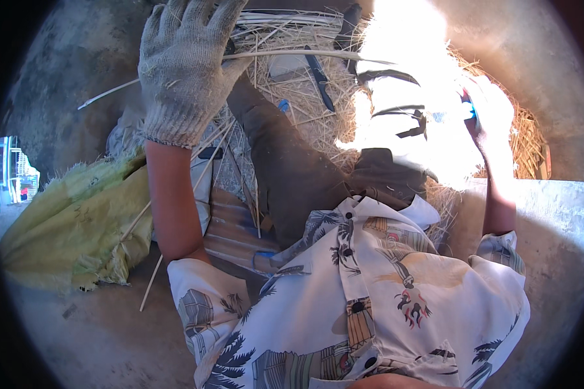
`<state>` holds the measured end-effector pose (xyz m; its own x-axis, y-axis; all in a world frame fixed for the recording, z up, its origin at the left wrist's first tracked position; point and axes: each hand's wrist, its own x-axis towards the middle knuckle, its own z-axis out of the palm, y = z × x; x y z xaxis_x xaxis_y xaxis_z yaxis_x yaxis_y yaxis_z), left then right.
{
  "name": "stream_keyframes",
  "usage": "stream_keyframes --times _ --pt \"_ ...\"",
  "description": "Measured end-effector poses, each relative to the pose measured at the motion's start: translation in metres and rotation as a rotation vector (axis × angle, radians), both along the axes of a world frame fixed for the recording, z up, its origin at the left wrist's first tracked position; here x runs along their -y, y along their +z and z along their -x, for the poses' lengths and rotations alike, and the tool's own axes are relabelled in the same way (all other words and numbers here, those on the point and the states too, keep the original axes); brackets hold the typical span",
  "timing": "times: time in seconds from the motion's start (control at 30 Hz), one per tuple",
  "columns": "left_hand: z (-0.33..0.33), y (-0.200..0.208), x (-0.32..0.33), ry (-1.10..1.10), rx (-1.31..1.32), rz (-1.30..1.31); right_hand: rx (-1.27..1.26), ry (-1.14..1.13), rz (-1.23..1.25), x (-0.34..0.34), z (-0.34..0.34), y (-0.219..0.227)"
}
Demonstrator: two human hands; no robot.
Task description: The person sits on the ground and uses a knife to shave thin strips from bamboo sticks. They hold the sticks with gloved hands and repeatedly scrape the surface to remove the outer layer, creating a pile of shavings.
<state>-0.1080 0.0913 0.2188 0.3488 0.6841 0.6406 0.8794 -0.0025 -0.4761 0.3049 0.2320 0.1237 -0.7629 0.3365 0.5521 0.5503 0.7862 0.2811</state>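
Gloved left hand (185, 81) raised upper left of frame, my fingers extended; pale strip (272, 53) passes behind palm, out past thumb toward upper centre. Whether my left grip pinches it, cannot tell. Right hand (492, 107), upper right, washed out by glare; its grip unreadable. Black tool (318, 76) lies on straw (305, 123), upper centre. Work looks well under way, judging by loose strips (285, 19) at top; amount left unclear.

From the head, a near fisheye view faces down over the shirt (305, 305) toward the straw (305, 120).
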Motion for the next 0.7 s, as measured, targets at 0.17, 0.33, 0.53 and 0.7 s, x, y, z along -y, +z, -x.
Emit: stream_keyframes --times 0.17,0.33,0.53,0.7 --pt "0.017 -0.031 0.018 0.123 1.034 1.224 -0.100 -0.113 -0.008 -0.014 0.000 0.007" --pt "-0.033 -0.091 0.034 -0.031 1.861 1.413 -0.237 -0.240 0.125 -0.037 -0.005 -0.042" --pt "-0.094 -0.135 0.060 -0.165 2.271 1.130 -0.439 -0.045 0.721 0.062 0.064 -0.082" --pt "-0.124 -0.137 0.078 -0.161 2.404 0.899 -0.185 0.041 1.002 0.103 0.095 -0.097"
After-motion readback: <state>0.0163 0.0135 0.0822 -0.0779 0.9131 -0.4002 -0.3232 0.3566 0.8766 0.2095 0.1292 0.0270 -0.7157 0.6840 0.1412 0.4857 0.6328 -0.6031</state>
